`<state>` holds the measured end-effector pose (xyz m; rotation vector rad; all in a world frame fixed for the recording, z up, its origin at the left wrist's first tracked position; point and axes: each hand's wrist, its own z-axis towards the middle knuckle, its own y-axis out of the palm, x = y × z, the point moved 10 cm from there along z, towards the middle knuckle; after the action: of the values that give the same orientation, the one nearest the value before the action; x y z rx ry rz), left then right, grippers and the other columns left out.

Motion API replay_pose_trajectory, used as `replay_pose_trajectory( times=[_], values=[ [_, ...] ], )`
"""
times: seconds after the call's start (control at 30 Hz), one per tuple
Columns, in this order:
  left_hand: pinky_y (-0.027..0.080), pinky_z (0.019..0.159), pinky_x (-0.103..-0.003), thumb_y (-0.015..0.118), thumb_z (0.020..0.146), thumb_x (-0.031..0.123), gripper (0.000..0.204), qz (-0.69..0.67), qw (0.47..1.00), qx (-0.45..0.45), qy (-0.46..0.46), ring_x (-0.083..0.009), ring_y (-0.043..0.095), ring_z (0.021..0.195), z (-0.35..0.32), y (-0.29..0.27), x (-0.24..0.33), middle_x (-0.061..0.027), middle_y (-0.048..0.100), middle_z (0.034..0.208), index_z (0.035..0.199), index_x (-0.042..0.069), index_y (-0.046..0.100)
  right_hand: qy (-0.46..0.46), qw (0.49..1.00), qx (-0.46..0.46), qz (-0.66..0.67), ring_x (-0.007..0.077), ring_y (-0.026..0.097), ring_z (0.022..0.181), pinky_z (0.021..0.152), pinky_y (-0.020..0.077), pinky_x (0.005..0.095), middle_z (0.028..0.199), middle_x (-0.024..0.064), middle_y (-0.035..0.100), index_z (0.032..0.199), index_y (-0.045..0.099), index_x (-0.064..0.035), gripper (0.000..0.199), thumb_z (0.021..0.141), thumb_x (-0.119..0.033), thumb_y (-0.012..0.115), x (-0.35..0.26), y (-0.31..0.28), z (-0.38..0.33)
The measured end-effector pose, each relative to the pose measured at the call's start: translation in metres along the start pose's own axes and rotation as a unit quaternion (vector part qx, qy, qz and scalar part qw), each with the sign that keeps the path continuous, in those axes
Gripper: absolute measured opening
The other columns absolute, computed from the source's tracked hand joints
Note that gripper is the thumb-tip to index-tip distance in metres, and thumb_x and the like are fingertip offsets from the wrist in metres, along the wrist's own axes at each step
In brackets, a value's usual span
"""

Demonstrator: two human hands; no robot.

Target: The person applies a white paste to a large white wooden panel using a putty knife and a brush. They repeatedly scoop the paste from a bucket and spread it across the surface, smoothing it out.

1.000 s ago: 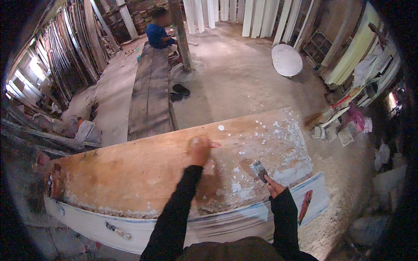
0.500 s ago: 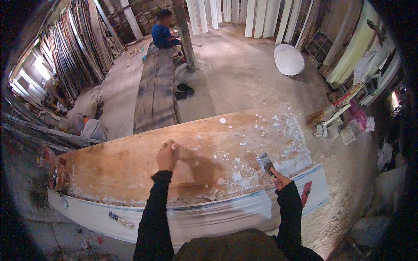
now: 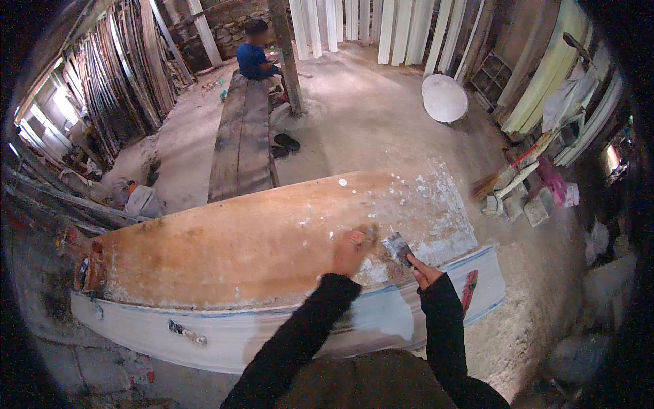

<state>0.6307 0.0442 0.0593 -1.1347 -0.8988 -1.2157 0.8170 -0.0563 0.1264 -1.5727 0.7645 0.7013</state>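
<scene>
Moved rightward beside the scraper (image 3: 397,247) gripped by the right hand (image 3: 424,270), the left hand (image 3: 352,250) rests with curled fingers on the wooden panel (image 3: 225,249), filled white only at its right end.

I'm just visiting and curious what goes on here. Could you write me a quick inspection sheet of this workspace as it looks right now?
Surface: long wooden board, brownish, with white filler patches and specks toward its right end; white edge along the near side.
Job's things: putty knife with a grey blade, held above the board's right part.
Clutter: broom and blocks on the floor at right; pair of dark sandals.
Hands: left hand pressed on the board; right hand grips the putty knife.
Cables: nothing seen.
Surroundings: dirt floor, dark plank bench, planks leaning on the walls, a seated person in blue at the far end.
</scene>
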Motion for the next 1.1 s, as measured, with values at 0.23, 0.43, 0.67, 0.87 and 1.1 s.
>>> replay_pose_trajectory(
  times=[0.23,0.43,0.67,0.87,1.1],
  values=[
    [0.041,0.065,-0.023,0.052,0.076,0.006,0.010,0.041,0.985,0.133,-0.099,-0.0101,0.050,0.075,-0.048,-0.188,0.021,-0.0026,0.055,0.080,0.085,0.002,0.054,-0.064,0.964,-0.166,-0.198,0.0285,0.057,0.079,0.066,0.0447,0.0302,0.090,0.0178,0.056,0.121,0.038,-0.0186,0.045,0.077,-0.023,0.048,0.031,0.124,0.043],
    [0.041,0.065,-0.023,0.049,0.075,0.000,0.013,0.033,0.962,0.235,-0.136,-0.0120,0.052,0.075,-0.129,-0.217,-0.004,-0.0052,0.054,0.080,0.088,-0.001,0.052,-0.121,0.946,-0.105,-0.282,0.0292,0.056,0.074,0.063,0.0449,0.0335,0.082,0.0174,0.055,0.120,0.038,-0.0179,0.049,0.074,-0.028,0.051,-0.001,0.168,0.096],
    [0.040,0.066,-0.023,0.047,0.079,0.008,0.013,0.043,0.946,0.311,-0.081,-0.0128,0.050,0.074,-0.176,-0.200,-0.043,-0.0064,0.052,0.081,0.089,0.000,0.050,-0.167,0.940,-0.044,-0.294,0.0291,0.056,0.065,0.057,0.0445,0.0368,0.071,0.0169,0.055,0.117,0.041,-0.0176,0.048,0.072,-0.029,0.052,-0.012,0.177,0.094],
    [0.040,0.062,-0.022,0.046,0.080,0.010,0.014,0.020,0.933,0.344,-0.107,-0.0115,0.048,0.070,-0.181,-0.219,-0.060,-0.0060,0.051,0.078,0.088,-0.002,0.048,-0.218,0.937,-0.082,-0.262,0.0291,0.056,0.057,0.052,0.0442,0.0395,0.061,0.0165,0.054,0.115,0.043,-0.0174,0.047,0.071,-0.030,0.052,-0.009,0.177,0.086],
    [0.041,0.061,-0.022,0.046,0.080,0.009,0.014,0.003,0.942,0.317,-0.107,-0.0109,0.049,0.068,-0.169,-0.210,-0.045,-0.0061,0.051,0.079,0.089,-0.002,0.048,-0.176,0.947,-0.016,-0.269,0.0312,0.055,0.051,0.046,0.0433,0.0415,0.055,0.0175,0.053,0.109,0.046,-0.0046,0.043,0.072,-0.025,0.051,-0.023,0.167,0.076]
  ],
)
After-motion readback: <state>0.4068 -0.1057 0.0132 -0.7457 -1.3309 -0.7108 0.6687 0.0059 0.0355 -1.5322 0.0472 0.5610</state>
